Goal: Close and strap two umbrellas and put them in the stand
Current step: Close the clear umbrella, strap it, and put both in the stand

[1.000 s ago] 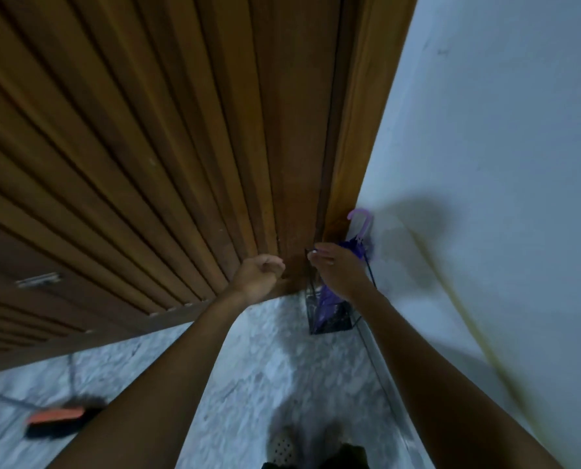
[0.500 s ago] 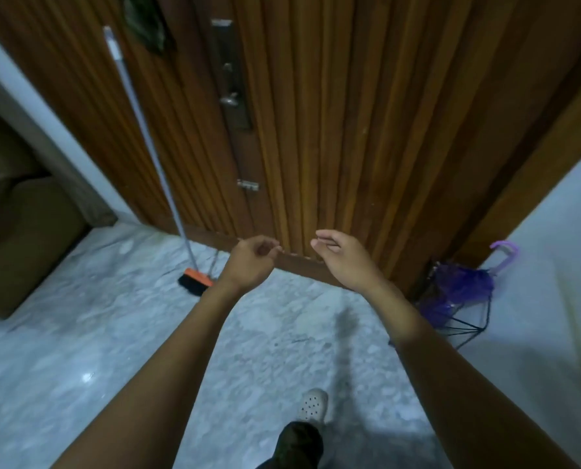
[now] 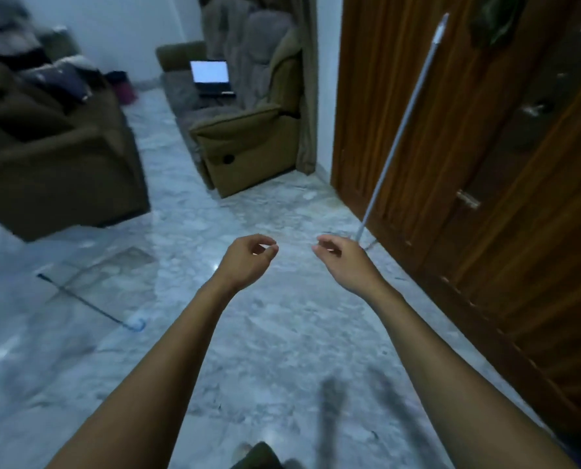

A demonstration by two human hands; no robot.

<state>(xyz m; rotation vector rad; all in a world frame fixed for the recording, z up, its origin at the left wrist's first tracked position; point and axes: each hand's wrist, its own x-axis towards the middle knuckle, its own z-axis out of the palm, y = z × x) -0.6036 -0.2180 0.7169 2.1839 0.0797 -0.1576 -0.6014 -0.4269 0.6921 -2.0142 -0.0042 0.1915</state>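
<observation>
A see-through umbrella (image 3: 89,301) lies on the marble floor at the left, its thin dark shaft ending in a pale blue hooked handle; its clear canopy is hard to make out. My left hand (image 3: 248,257) and my right hand (image 3: 343,262) are held out in front of me above the floor, fingers loosely curled, holding nothing. Both are well to the right of that umbrella. The stand and the purple umbrella are out of view.
A broom handle (image 3: 400,130) leans against the wooden door (image 3: 485,198) on the right. A dark sofa (image 3: 45,147) stands at the left. An armchair (image 3: 248,140) with a lit laptop (image 3: 211,76) stands at the back. My foot (image 3: 258,455) shows at the bottom edge.
The view has swung left from the door corner to the room. The stand with the purple umbrella has gone out of view. My hands have stayed empty in front of me.
</observation>
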